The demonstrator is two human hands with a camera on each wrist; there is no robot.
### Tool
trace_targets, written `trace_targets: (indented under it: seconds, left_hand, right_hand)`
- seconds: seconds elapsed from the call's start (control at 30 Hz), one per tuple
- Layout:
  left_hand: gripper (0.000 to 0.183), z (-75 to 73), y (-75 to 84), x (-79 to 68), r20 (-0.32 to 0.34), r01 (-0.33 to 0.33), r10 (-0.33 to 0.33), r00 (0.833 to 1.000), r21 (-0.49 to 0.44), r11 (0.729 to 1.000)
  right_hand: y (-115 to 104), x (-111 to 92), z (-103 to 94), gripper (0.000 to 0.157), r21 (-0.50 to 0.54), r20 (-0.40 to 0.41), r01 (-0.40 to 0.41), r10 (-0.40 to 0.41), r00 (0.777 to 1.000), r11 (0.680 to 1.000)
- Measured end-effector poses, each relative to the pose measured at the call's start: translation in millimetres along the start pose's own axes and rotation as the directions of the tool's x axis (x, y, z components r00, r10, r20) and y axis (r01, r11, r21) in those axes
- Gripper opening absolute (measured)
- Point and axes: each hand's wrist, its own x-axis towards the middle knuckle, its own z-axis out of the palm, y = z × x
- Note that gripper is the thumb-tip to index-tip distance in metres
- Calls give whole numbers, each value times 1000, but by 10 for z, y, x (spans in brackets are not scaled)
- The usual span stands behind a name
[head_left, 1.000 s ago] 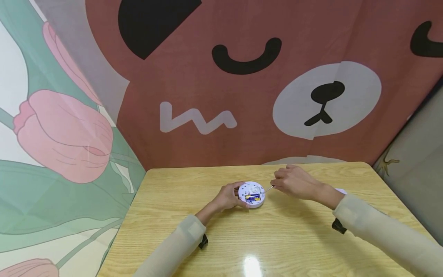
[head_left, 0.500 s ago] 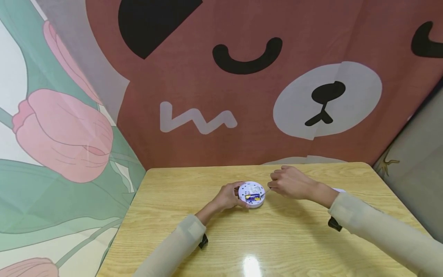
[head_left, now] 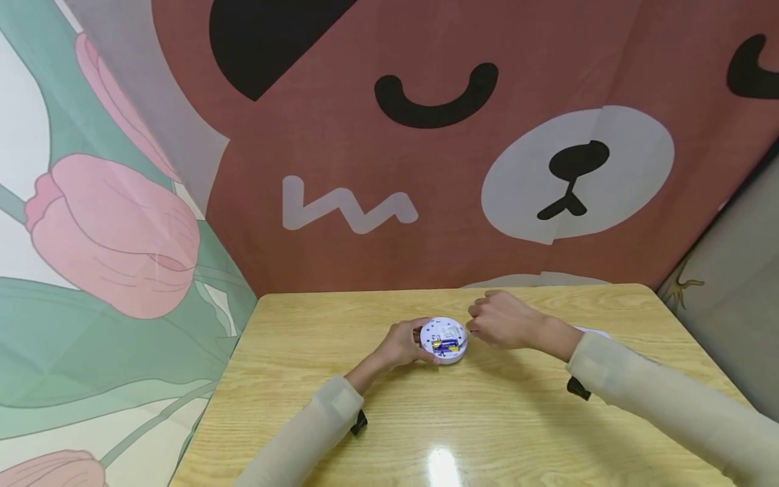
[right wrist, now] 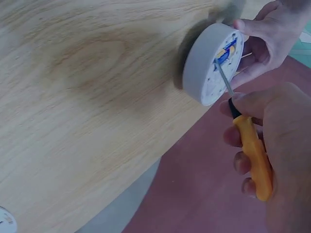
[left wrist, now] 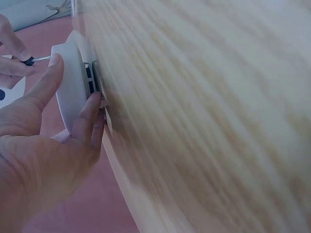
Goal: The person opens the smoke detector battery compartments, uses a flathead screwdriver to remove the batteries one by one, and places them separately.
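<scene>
A round white device (head_left: 451, 329) stands tilted on the wooden table, its back facing up. Blue-and-yellow batteries (head_left: 445, 345) lie in its uncovered compartment. My left hand (head_left: 398, 346) grips the device by its rim, thumb on the near side and fingers reaching behind. Just to the right, my right hand (head_left: 502, 323) holds a screwdriver (right wrist: 253, 158) with an orange handle and black collar. In the right wrist view, its metal shaft reaches the edge of the batteries. The left wrist view shows the device's white side (left wrist: 70, 90); its battery side is hidden there.
A white object (head_left: 595, 332) lies on the table behind my right forearm, mostly hidden. In the right wrist view, part of a round white thing (right wrist: 6, 222) shows at the lower left. The table (head_left: 389, 439) ends against a printed cloth backdrop (head_left: 341, 264).
My right hand has moved left with the screwdriver, closer to the device. My left hand and the device have stayed almost in place.
</scene>
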Motion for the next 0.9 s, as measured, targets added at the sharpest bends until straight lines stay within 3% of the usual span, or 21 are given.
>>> trace_targets:
  seconds: [0.23, 0.4, 0.5, 0.8, 0.9]
  left_hand:
    - [90, -3, 22, 11, -6, -34, 34, 999, 81, 996]
    - [94, -3, 1, 33, -17, -64, 67, 998, 172, 983]
    - [95, -3, 3, 43, -18, -71, 76, 997, 194, 978]
    - [97, -13, 5, 31, -18, -61, 64, 998, 143, 988]
    - [98, -10, -6, 26, -14, -67, 69, 998, 132, 989]
  right_hand:
    - [-86, 129, -127, 29, -91, 25, 22, -20, 999, 996]
    - [-118, 162, -129, 31, -134, 67, 15, -6, 998, 991]
    - [-111, 118, -88, 28, -92, 41, -16, 19, 999, 996]
    - [-100, -93, 80, 20, 14, -109, -68, 70, 992, 998]
    - [-105, -194, 190, 14, 135, -132, -103, 121, 984, 985]
